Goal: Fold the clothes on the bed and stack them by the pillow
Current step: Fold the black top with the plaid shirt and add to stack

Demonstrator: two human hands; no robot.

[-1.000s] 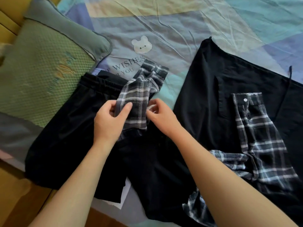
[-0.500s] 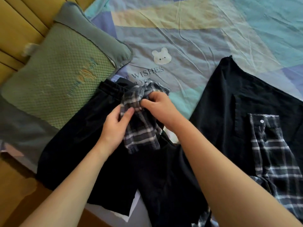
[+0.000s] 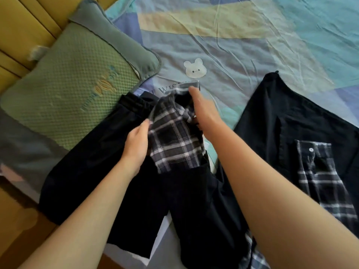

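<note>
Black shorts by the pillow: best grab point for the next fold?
Probably the elastic waistband of the black shorts, pinched from the pillow side. It is a gathered edge that lies bare left of the plaid cloth, which both the left hand and right hand are handling on top.
</note>
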